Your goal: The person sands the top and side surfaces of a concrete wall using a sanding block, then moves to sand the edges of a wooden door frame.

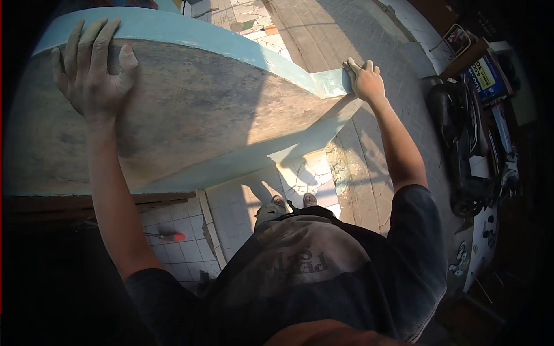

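A low wall [190, 98] with a mottled grey-brown face and a light blue painted rim [190, 36] fills the upper left. My left hand [95, 72] lies against it, fingers spread and tips reaching the blue rim; pale dust coats the skin. At the wall's lower right end, my right hand [366, 82] bends its fingers over the blue corner. Its palm side is hidden, and I cannot see anything else under it.
Below the wall, my feet [310, 200] stand on sunlit white tiles [231, 199]. A red-tipped tool [178, 237] lies on tiles at lower left. A paved lane [323, 34] runs beyond. At right are a parked motorbike [461, 144] and a blue-and-yellow box [487, 78].
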A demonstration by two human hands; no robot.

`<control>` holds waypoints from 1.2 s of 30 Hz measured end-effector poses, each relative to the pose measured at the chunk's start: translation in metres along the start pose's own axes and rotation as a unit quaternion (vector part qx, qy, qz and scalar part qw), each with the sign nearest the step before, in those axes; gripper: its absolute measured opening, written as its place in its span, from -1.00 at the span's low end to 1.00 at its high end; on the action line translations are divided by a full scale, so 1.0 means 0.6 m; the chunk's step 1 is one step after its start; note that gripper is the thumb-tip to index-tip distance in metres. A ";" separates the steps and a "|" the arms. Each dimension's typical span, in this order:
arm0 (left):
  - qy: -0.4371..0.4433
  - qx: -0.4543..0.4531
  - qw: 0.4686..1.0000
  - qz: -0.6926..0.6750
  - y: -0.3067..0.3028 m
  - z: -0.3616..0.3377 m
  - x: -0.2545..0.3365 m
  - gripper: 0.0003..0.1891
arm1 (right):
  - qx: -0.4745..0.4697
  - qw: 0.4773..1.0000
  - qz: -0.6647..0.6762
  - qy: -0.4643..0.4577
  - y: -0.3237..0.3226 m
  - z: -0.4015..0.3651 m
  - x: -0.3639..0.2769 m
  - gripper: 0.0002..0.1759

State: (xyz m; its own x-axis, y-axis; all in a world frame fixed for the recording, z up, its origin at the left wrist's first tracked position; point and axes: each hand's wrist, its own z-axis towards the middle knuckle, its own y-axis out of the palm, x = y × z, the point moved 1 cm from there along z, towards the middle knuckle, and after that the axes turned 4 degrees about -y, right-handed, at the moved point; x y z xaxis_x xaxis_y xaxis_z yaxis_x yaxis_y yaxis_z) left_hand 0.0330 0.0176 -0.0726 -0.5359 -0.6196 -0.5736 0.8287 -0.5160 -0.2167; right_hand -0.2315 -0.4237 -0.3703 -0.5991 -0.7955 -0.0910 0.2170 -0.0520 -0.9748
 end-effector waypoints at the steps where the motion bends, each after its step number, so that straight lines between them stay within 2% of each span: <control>1: -0.006 0.000 1.000 0.006 0.000 0.001 0.000 -0.65 | 0.010 1.000 0.002 -0.025 0.008 0.017 -0.009 -0.48; 2: -0.005 0.001 1.000 0.004 -0.001 0.000 0.002 -0.65 | 0.017 0.999 0.006 -0.046 0.004 0.013 -0.044 -0.47; 3: -0.004 0.001 1.000 0.003 -0.001 0.000 0.004 -0.65 | 0.006 0.992 0.020 -0.125 0.002 -0.016 -0.081 -0.46; 4: -0.006 0.010 1.000 -0.025 0.000 0.002 0.005 -0.65 | 0.030 0.986 0.045 -0.155 0.006 -0.050 -0.110 -0.46; 6: -0.009 0.018 0.998 -0.054 -0.004 -0.003 0.007 -0.65 | 0.018 0.988 0.080 -0.130 -0.010 -0.108 -0.107 -0.47; 9: -0.019 -0.013 1.000 0.004 -0.006 -0.004 0.021 -0.64 | -0.008 0.991 0.060 -0.117 -0.014 -0.120 -0.106 -0.46; 12: -0.028 -0.007 1.000 -0.002 -0.002 -0.008 0.028 -0.63 | -0.035 0.994 0.028 -0.103 0.010 -0.004 -0.131 -0.45; 13: -0.037 -0.014 0.999 0.000 -0.002 -0.012 0.029 -0.56 | -0.071 0.985 -0.017 -0.154 0.002 0.025 -0.145 -0.46; 14: -0.042 -0.008 0.999 -0.007 -0.006 -0.023 0.026 -0.56 | -0.070 0.986 -0.026 -0.148 -0.004 0.007 -0.141 -0.46; 16: -0.040 -0.022 0.998 -0.035 -0.008 -0.054 0.003 -0.49 | -0.035 0.996 0.071 -0.052 -0.022 -0.074 -0.147 -0.46; 17: -0.042 -0.021 0.998 -0.043 -0.004 -0.069 -0.011 -0.47 | -0.045 0.994 0.086 -0.058 -0.010 -0.115 -0.122 -0.44; 18: -0.054 -0.006 0.998 -0.044 0.007 -0.096 -0.018 -0.44 | 0.029 0.991 0.091 -0.088 0.011 -0.147 -0.109 -0.41; 22: -0.066 -0.028 0.997 -0.028 0.021 -0.108 -0.011 -0.39 | -0.030 0.996 0.081 -0.023 -0.019 -0.071 -0.148 -0.48; 23: -0.068 -0.036 0.997 -0.021 0.025 -0.105 -0.007 -0.39 | -0.018 0.996 0.080 -0.042 0.000 -0.031 -0.141 -0.50; 24: -0.057 0.023 0.997 -0.051 0.039 -0.108 -0.011 -0.37 | -0.020 0.996 0.076 -0.038 0.000 -0.037 -0.146 -0.50; 26: -0.050 0.076 0.993 -0.075 0.042 -0.131 -0.022 -0.34 | -0.008 0.994 0.101 -0.027 -0.005 -0.038 -0.157 -0.50; 28: -0.078 0.061 0.992 -0.077 0.030 -0.168 -0.032 -0.35 | -0.014 0.994 0.099 -0.041 -0.007 -0.112 -0.130 -0.45; 30: -0.091 0.071 0.992 -0.055 0.034 -0.196 -0.020 -0.34 | 0.040 0.991 0.089 -0.091 -0.002 -0.160 -0.104 -0.44; 32: -0.102 0.066 0.992 -0.040 0.029 -0.209 -0.004 -0.33 | -0.019 0.995 0.077 -0.066 -0.017 -0.127 -0.081 -0.44; 33: -0.120 0.063 0.990 -0.045 0.032 -0.205 0.003 -0.32 | 0.051 0.997 0.036 -0.044 0.015 -0.085 -0.037 -0.46; 34: -0.139 0.061 0.987 -0.049 0.030 -0.203 0.008 -0.31 | 0.000 0.998 0.018 0.067 -0.025 -0.051 -0.049 -0.48; 36: -0.155 0.065 0.985 -0.049 0.036 -0.205 0.022 -0.30 | 0.041 0.995 0.025 0.084 0.010 0.001 -0.050 -0.49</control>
State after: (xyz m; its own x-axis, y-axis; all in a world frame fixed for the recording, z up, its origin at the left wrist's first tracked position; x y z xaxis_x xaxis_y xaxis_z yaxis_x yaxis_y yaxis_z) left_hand 0.0637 0.0714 -0.1820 -0.6517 -0.7039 -0.2825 0.7543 -0.6405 -0.1442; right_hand -0.2114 -0.4005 -0.3730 -0.7056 -0.6858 -0.1782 0.3080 -0.0703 -0.9488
